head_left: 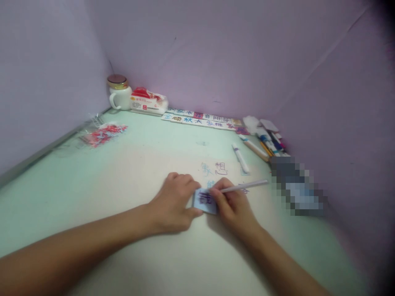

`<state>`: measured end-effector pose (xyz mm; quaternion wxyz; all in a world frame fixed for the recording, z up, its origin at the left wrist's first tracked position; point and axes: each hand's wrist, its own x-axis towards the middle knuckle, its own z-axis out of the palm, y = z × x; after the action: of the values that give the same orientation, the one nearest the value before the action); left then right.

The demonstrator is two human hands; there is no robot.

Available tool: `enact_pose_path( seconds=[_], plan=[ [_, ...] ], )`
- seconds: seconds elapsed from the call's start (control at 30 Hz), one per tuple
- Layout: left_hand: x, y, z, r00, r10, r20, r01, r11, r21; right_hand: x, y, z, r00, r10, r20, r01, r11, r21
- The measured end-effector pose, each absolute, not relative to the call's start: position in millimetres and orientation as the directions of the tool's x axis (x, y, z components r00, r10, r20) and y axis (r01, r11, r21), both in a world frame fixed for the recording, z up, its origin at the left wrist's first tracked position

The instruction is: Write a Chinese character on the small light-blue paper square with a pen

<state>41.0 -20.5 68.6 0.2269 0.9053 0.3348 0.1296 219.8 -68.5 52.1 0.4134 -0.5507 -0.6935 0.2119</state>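
Observation:
My left hand [175, 201] rests on the pale green table [92, 185], its thumb and fingers pinching the left edge of a small blue card [203, 201] with purple strokes on it. My right hand [231, 205] grips a white pen [243, 187], the tip down on the card and the shaft pointing right. Just beyond the card lie small pale cards with written characters [216, 168].
A white capped marker [240, 158] lies to the right, with more pens and markers [268, 142] by the wall. A row of character cards [200, 119] lines the back wall. A lidded white mug [119, 93], a tissue pack [148, 102] and a red-patterned plastic bag [103, 135] sit at left.

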Motion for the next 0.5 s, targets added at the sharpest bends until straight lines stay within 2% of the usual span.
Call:
enact_pose_path(
  seconds=[0.5],
  plan=[
    [41.6, -19.9, 68.1, 0.739, 0.669, 0.082, 0.551, -0.670, 0.498, 220.5, -68.3, 50.7, -0.016, 0.947, 0.321, 0.583, 0.270, -0.766]
  ],
)
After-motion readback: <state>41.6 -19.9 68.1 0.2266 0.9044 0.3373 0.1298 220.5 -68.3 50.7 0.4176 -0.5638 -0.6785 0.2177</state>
